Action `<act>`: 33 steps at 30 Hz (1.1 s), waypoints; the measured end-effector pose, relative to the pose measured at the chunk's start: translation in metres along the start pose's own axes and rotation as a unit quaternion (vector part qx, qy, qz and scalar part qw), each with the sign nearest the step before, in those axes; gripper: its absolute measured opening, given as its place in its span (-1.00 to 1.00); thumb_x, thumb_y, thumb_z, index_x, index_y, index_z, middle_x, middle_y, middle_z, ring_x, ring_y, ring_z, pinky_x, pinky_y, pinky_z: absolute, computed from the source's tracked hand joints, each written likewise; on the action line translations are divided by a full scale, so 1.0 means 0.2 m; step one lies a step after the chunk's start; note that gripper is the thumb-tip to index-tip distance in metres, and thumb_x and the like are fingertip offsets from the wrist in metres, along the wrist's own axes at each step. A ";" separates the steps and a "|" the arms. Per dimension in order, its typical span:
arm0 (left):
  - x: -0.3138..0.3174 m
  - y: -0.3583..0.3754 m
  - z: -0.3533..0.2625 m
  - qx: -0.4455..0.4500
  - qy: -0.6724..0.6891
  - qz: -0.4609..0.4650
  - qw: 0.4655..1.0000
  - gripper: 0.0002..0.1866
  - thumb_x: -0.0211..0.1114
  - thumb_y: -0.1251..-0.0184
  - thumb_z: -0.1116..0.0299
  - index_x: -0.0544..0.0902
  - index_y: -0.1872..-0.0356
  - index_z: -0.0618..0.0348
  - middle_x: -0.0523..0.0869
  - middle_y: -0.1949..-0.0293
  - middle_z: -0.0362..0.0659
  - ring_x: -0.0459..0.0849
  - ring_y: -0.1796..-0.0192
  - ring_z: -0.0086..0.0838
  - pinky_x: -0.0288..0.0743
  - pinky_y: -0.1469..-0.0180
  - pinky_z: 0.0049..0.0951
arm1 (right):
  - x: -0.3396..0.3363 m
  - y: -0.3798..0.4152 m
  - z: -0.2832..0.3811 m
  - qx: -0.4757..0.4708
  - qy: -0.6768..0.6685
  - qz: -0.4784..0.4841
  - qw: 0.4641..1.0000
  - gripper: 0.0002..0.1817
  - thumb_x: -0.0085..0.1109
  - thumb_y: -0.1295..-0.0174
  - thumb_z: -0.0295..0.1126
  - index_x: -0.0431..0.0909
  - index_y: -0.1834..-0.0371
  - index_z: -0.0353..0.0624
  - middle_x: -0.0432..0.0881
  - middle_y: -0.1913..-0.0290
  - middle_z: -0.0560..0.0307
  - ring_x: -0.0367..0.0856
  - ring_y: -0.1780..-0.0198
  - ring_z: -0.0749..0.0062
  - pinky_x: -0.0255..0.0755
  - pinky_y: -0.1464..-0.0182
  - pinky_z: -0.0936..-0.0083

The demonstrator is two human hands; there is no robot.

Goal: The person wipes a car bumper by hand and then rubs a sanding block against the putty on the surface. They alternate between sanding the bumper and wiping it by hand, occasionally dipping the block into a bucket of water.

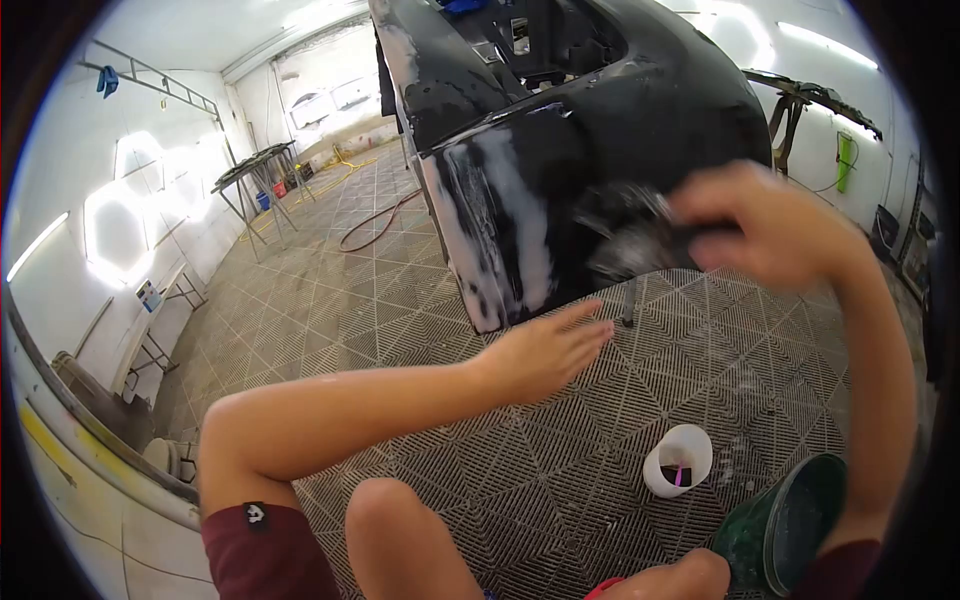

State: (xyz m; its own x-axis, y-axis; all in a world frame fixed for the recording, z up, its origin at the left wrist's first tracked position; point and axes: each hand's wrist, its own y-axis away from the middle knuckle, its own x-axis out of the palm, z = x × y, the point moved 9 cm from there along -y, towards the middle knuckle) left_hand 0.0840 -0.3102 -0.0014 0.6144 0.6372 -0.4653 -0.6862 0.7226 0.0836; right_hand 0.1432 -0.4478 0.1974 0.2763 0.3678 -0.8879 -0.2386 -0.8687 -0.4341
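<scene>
A black car body panel [560,130] stands on a stand in front of me, streaked with white foam or residue. My right hand [770,225] is blurred with motion and presses a dark pad [630,235] against the panel's lower part. My left hand [545,350] is held flat with fingers extended just below the panel's lower edge, holding nothing. I am low to the floor with my knee [385,510] in view.
A white cup [678,460] with something pink inside and a dark green bucket [790,520] stand on the grated floor tiles at the lower right. A red hose [375,225] lies on the floor behind. Metal stands [255,175] and a white table [165,315] line the left wall.
</scene>
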 end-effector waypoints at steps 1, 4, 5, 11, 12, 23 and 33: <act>-0.02 0.03 0.04 0.000 -0.002 0.003 1.000 -0.36 0.16 -0.43 0.16 0.48 -0.49 0.19 0.35 -0.62 -0.11 0.19 -0.69 -0.32 -0.25 -0.78 0.06 | -0.08 -0.14 0.02 -0.004 0.009 -0.056 0.998 -0.49 0.41 -0.23 -0.30 0.63 -0.26 -0.18 0.67 -0.25 -0.05 0.56 -0.33 0.01 0.42 -0.41 0.21; 0.00 0.21 0.19 -0.015 0.020 0.050 0.998 -0.36 0.02 -0.61 -0.01 0.35 -0.60 0.00 0.17 -0.71 -0.26 0.04 -0.74 -0.41 -0.35 -0.77 0.06 | -0.21 -0.24 0.06 0.032 0.003 -0.233 0.972 -0.51 0.38 -0.30 -0.27 0.65 -0.29 -0.13 0.69 -0.24 -0.01 0.57 -0.35 0.02 0.40 -0.43 0.19; 0.01 0.28 0.23 -0.015 0.018 0.057 0.998 -0.36 0.02 -0.61 -0.01 0.35 -0.60 0.00 0.17 -0.71 -0.26 0.04 -0.74 -0.41 -0.35 -0.77 0.06 | -0.16 -0.21 0.06 0.030 -0.003 -0.238 0.971 -0.51 0.38 -0.30 -0.27 0.65 -0.29 -0.13 0.69 -0.24 -0.01 0.57 -0.35 0.02 0.40 -0.43 0.19; -0.17 0.46 0.65 -0.052 0.053 0.044 0.996 -0.32 -0.08 -0.61 -0.28 0.27 -0.64 -0.35 0.10 -0.73 -0.24 0.00 -0.75 -0.34 -0.38 -0.76 0.03 | 0.78 0.11 -0.04 0.121 -0.254 0.155 0.947 -0.55 0.48 -0.17 -0.32 0.73 -0.15 -0.19 0.80 -0.06 -0.04 0.77 -0.09 0.09 0.59 -0.17 0.21; -0.21 0.46 0.76 -0.075 0.015 0.043 0.996 -0.31 -0.10 -0.60 -0.32 0.26 -0.65 -0.40 0.10 -0.73 -0.22 0.01 -0.75 -0.30 -0.36 -0.76 0.03 | 0.97 0.05 -0.07 0.100 -0.302 0.190 0.929 -0.54 0.49 -0.16 -0.30 0.74 -0.14 -0.17 0.82 -0.01 -0.02 0.78 -0.05 0.10 0.59 -0.14 0.20; -0.13 0.25 0.69 -0.170 0.010 -0.019 0.985 -0.16 -0.03 -0.57 -0.24 0.28 -0.62 0.19 0.16 -0.70 -0.03 0.08 -0.74 -0.17 -0.24 -0.72 0.07 | 1.70 -0.10 0.12 0.052 -0.254 0.368 0.893 -0.54 0.42 -0.21 -0.15 0.74 -0.14 -0.10 0.82 0.02 0.00 0.77 -0.05 0.08 0.60 -0.11 0.18; 0.14 0.17 0.21 -0.103 0.016 0.040 0.994 -0.16 0.07 -0.54 -0.19 0.34 -0.58 0.31 0.23 -0.67 -0.01 0.15 -0.72 -0.20 -0.18 -0.74 -0.05 | 1.78 -0.21 0.16 0.015 -0.282 0.298 0.912 -0.56 0.40 -0.23 -0.19 0.75 -0.14 -0.14 0.82 0.04 0.00 0.78 -0.05 0.11 0.64 -0.07 0.19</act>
State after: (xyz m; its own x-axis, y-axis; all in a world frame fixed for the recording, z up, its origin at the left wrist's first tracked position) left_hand 0.0944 -0.2574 0.0263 0.5438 0.6798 -0.4921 -0.8000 0.5971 -0.0590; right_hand 0.2227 -0.2700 -0.1061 -0.4309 -0.0480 -0.9011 -0.2181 -0.9634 0.1556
